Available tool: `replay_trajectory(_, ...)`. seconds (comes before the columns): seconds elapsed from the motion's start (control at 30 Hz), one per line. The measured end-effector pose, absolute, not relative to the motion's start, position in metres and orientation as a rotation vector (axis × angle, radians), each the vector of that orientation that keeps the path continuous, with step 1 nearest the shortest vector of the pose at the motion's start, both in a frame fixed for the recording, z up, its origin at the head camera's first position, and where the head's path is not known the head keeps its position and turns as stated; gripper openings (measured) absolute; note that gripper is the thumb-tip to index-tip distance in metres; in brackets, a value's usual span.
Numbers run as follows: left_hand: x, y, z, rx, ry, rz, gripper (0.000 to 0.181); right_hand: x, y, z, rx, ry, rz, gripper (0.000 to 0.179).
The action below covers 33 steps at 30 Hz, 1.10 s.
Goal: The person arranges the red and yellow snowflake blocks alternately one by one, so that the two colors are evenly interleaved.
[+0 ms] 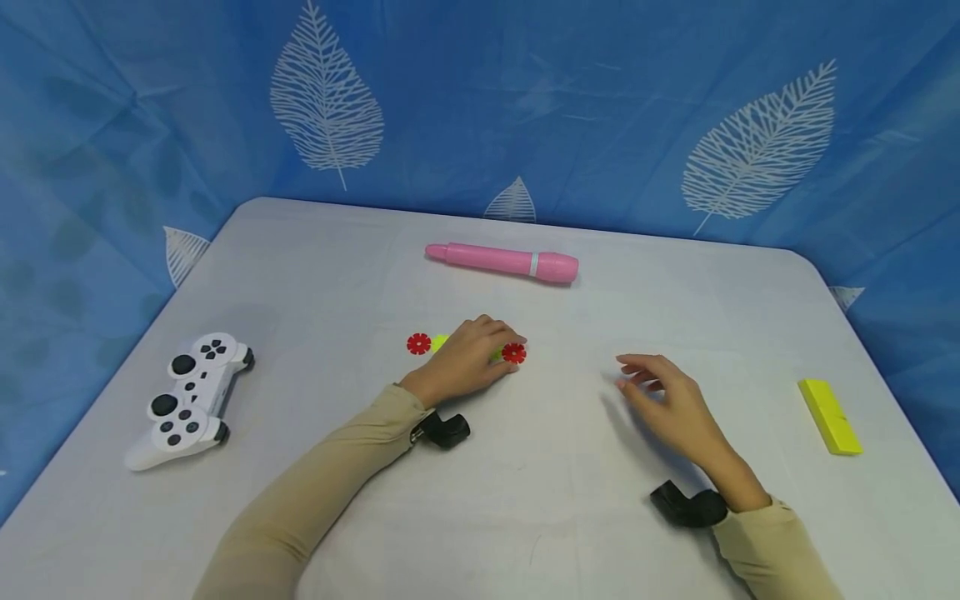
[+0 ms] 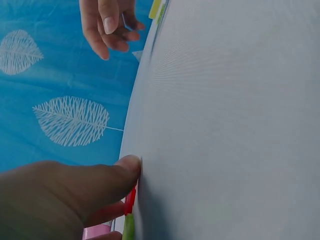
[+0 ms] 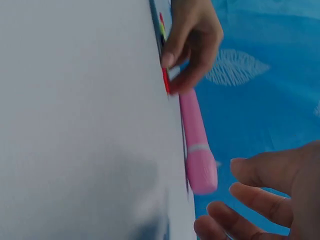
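A row of red and yellow-green notched plastic discs lies on the white tabletop in the head view. Its left-hand red disc (image 1: 418,343) shows beside the left hand (image 1: 468,357), which covers much of the middle. Thumb and index finger of that hand pinch the right-hand red disc (image 1: 513,353) by its edges. The left wrist view shows this red disc (image 2: 130,201) and a green disc (image 2: 128,227) between thumb and fingers. Apart from these, the right hand (image 1: 667,404) hovers above the table, fingers loosely bent, holding nothing.
A pink microphone-shaped toy (image 1: 501,262) lies behind the discs. At the left is a white game controller (image 1: 191,400), and at the right a yellow block (image 1: 830,417). A blue leaf-patterned cloth (image 1: 600,108) hangs past the table's far edge.
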State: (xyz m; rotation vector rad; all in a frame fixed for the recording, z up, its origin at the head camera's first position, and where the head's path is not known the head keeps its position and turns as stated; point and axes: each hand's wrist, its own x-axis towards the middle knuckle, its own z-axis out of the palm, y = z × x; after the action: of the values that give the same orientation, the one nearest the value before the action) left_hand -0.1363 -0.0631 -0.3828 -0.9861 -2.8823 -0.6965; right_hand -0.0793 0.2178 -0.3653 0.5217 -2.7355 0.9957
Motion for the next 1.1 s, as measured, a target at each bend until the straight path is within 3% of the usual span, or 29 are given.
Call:
replay_trajectory(0.47, -0.136, -0.063, -0.384, -1.045, -2.828, -0.633, 0.030, -0.083, 0.274, -0.361, 0.166, -2.986, 0.829, 0.040)
replay_trajectory(1.1, -0.133, -0.060, -0.385, -1.092, -2.805, -0.450, 0.022, -0.086, 0.290, -0.358, 0.332, -3.235, 0.736, 0.046)
